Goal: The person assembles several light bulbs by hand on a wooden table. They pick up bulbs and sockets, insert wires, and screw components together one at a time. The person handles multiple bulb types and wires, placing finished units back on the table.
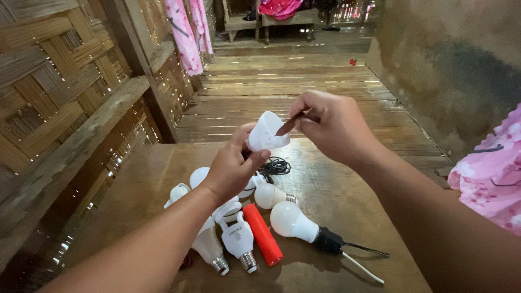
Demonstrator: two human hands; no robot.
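No packages, signs or screens in my view. One label only: a small dark printed marking on the white base of the spiral lamp [237,239], lower centre of the frame, just left of the red cylinder [262,234]. Print too small to make out.

— What is the left hand [230,171] covering?
— It is hiding several white bulbs [198,176] beneath it.
— And the tool in the right hand [331,127]?
— Its handle is sitting buried inside the fist.
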